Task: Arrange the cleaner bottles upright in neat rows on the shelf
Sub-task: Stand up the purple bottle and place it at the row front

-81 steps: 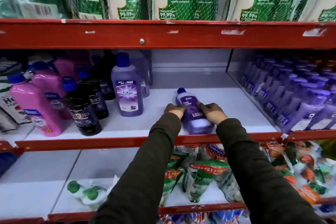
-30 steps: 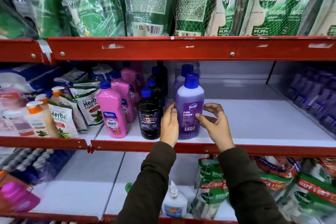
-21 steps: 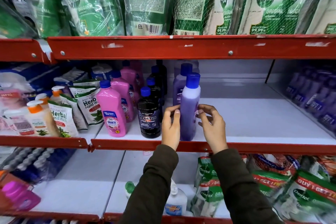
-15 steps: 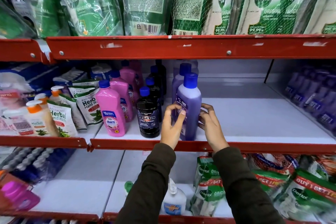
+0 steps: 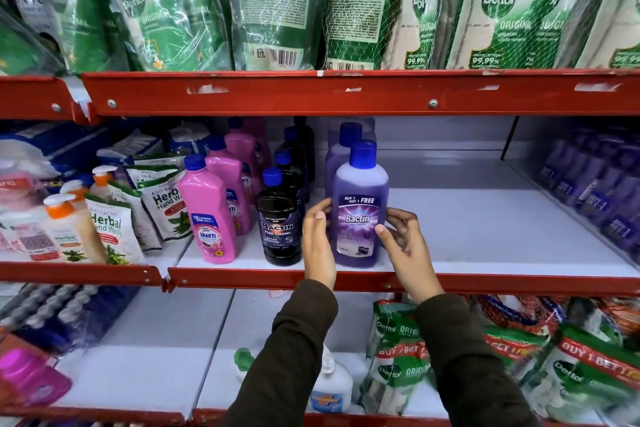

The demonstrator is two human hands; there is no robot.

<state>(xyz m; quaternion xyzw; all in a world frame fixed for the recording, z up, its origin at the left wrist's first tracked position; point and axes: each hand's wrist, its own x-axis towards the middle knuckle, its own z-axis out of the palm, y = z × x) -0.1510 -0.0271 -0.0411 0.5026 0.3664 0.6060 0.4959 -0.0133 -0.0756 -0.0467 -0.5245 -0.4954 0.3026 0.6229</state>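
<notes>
A purple Bactin floor cleaner bottle [image 5: 360, 211] with a blue cap stands upright at the front of the white shelf [image 5: 485, 239], its front label facing me. My left hand [image 5: 318, 243] touches its left side and my right hand [image 5: 405, 246] touches its right side, fingers curled around it. Another purple bottle [image 5: 341, 156] stands right behind it. To the left run a row of black Bactin bottles [image 5: 278, 225] and a row of pink Shakti bottles [image 5: 207, 215], all upright.
Purple bottles [image 5: 595, 191] fill the right end of the shelf. Herbal hand wash pouches and pump bottles [image 5: 104, 215] sit on the left. Green Dettol refill packs [image 5: 381, 3] hang over the red rail above. More Dettol packs [image 5: 519, 357] lie on the shelf below.
The purple bottle went from lying on the shelf to standing upright beside the black row. Both hands then turned it so its front label now faces outward.
</notes>
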